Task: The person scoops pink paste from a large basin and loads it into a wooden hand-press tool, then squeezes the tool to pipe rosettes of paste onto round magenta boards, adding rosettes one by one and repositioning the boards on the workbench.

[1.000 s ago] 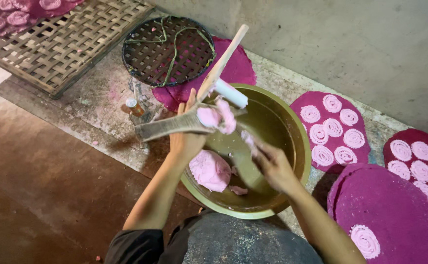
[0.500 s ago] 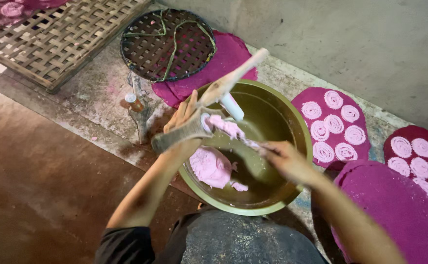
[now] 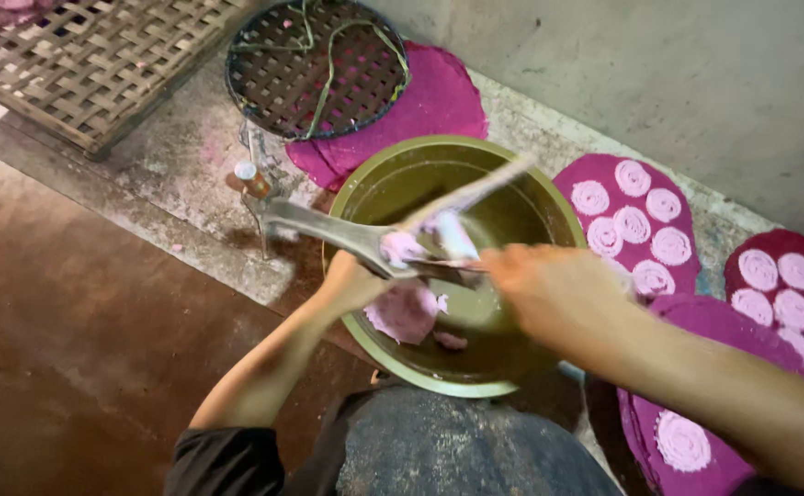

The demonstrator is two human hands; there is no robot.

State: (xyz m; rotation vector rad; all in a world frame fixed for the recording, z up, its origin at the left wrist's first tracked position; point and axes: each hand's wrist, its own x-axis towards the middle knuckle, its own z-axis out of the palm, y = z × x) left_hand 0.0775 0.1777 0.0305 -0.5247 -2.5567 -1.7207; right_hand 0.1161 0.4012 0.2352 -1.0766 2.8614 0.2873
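My left hand (image 3: 351,280) grips the lower arm of a long metal hand press (image 3: 315,225) held level over a wide green bowl (image 3: 365,179). Pink dough (image 3: 402,246) sticks to the press head, and its pale upper lever (image 3: 475,188) slants up to the right. A lump of pink dough (image 3: 407,312) lies inside the bowl under the press. My right hand (image 3: 549,289) is blurred, with its fingertips at the press head beside the dough. Whether it grips anything there is not clear.
A woven bamboo tray (image 3: 80,64) lies at the top left and a round dark lattice rack (image 3: 315,69) behind the bowl. Magenta round mats with pink dough spirals (image 3: 636,220) lie along the right. A small bottle (image 3: 250,176) stands left of the bowl.
The press has dropped lower and its upper lever has swung down toward the bowl. My right hand has moved from the bowl up to the press head.
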